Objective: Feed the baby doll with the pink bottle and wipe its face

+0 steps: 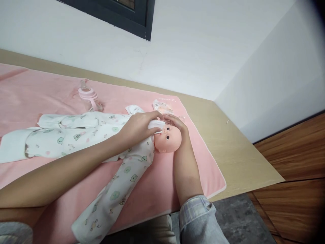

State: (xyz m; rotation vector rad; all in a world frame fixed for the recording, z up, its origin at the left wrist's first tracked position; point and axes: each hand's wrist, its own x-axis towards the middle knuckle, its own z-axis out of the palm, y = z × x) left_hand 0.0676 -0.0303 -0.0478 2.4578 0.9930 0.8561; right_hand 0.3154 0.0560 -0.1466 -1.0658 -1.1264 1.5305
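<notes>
A baby doll (172, 140) lies on its back, its bald head toward the right. It wears a white sleepsuit (101, 134) with green and pink animal prints. My left hand (142, 127) reaches across the doll's chest and pinches a folded white tissue (156, 124) between thumb and fingers, against the doll's mouth and chin. On the far side of the head, my right hand (176, 121) lies along the cheek with fingers stretched out, partly hidden by the head. Its wrist curves round the crown of the head.
Under the doll is a pink blanket (157, 189) on a wooden table (220, 135). A baby bottle with a pink collar (88, 95) lies beyond the doll's legs. A small clear plastic packet (162, 106) sits just past my hands. A white wall (182, 51) closes off the back.
</notes>
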